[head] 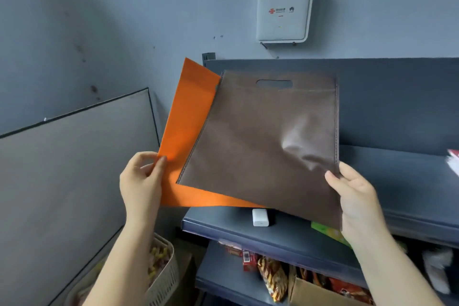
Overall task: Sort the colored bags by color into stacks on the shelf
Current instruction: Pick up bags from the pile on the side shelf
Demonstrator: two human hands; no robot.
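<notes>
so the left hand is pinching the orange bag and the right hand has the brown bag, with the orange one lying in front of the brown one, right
Not quite. The head view shows the brown bag in front, overlapping the orange bag, which lies behind it. The rest holds: the left hand pinches the orange bag's edge and the right hand holds the brown bag at its lower right corner.

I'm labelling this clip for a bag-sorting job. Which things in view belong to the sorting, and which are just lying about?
Belong to the job:
flat orange fabric bag, pinched by the left hand
flat brown fabric bag, held by the right hand
dark grey metal shelf

Just lying about:
white wall-mounted router
small white charger block
pale plastic basket
cardboard box of snacks
</notes>
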